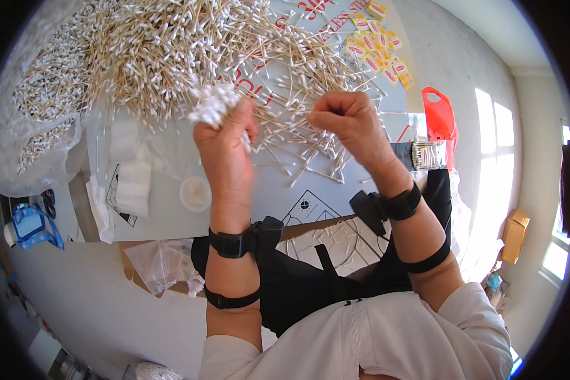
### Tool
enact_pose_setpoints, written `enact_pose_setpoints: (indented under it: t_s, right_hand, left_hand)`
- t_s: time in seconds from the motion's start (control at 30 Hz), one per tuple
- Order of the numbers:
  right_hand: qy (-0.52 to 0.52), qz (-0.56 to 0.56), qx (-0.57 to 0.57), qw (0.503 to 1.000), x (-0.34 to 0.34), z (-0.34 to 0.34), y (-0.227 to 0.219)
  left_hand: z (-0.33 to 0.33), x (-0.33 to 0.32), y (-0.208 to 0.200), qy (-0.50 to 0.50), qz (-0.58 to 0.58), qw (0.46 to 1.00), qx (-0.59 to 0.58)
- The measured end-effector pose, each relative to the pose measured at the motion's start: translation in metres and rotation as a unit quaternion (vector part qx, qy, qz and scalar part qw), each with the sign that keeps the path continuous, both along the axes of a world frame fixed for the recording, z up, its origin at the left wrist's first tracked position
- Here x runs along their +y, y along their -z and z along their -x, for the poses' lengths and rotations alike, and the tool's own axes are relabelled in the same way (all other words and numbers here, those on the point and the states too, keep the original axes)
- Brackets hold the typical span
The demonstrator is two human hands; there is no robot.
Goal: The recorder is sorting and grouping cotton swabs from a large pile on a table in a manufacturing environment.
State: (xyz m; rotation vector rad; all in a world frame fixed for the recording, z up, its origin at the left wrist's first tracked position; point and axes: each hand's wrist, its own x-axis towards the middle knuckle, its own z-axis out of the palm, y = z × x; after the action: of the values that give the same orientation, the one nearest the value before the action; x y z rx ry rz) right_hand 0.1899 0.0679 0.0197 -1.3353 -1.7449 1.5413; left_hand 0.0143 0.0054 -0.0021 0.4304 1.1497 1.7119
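Observation:
My left hand (227, 149) is closed around a bunch of cotton swabs (213, 103), their white tips sticking out above the fist and slightly blurred. To its right, my right hand (356, 123) is curled above scattered swabs, thumb and index finger pressed together; whether something thin sits in that pinch I cannot make out. A large heap of loose cotton swabs (164, 54) with pale sticks covers the far left of the grey table (266, 193) and thins out toward the right hand. Below the left fist stands a small round clear tub (196, 193).
White folded packets (133, 190) and a clear plastic bag (50, 161) lie at the left. Small yellow-and-white labels (373, 44) are spread at the far right. A clear box of swabs (427, 155) stands by a red bag (438, 114) near the right edge.

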Motion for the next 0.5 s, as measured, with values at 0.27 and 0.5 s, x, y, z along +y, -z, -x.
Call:
enact_pose_setpoints:
  t_s: [0.27,0.5]
  right_hand:
    - [0.016,-0.164,-0.186,0.969,0.011,-0.022,-0.001]
    - [-0.005,-0.251,-0.161,0.955,0.007,-0.009,0.005]
  left_hand:
    - [0.013,-0.006,-0.008,-0.138,-0.113,0.984,-0.014]
    - [0.014,-0.007,-0.007,-0.153,-0.105,0.982,-0.025]
